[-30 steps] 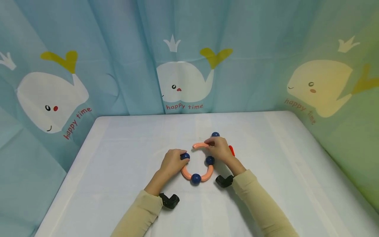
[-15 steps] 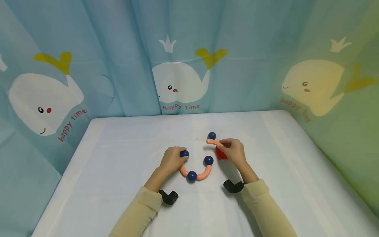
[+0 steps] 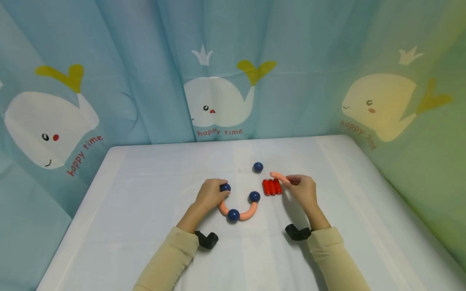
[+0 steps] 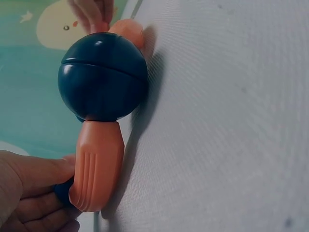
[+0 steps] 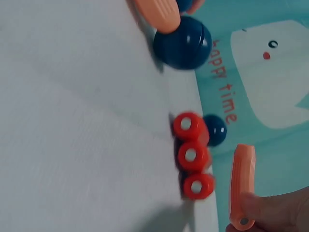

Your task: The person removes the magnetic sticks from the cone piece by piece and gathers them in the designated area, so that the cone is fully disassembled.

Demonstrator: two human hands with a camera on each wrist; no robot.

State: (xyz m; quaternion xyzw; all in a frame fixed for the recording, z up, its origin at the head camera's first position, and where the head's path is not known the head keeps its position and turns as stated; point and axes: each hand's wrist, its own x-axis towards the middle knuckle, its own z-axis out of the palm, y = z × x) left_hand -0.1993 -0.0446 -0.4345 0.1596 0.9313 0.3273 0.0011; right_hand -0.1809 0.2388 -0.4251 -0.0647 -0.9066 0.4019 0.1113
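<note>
On the white table (image 3: 145,194) lies a U-shaped chain of orange curved pieces (image 3: 251,212) joined by dark blue balls (image 3: 233,215). My left hand (image 3: 211,195) grips the blue ball (image 3: 225,187) at the chain's left end; the left wrist view shows the middle ball (image 4: 102,76) and an orange piece (image 4: 96,173) close up. My right hand (image 3: 302,189) pinches a loose orange curved piece (image 3: 280,176), also seen as the orange piece (image 5: 241,186) in the right wrist view, just right of three red cylinders (image 3: 272,186).
A single blue ball (image 3: 258,167) sits behind the red cylinders (image 5: 192,155). Black wrist camera mounts (image 3: 206,239) rest near both sleeves. A whale-print curtain (image 3: 218,101) encloses the table at the back and both sides.
My right hand has carried the loose orange piece rightward, away from the chain, uncovering the three red cylinders. My left hand has stayed on the left end ball.
</note>
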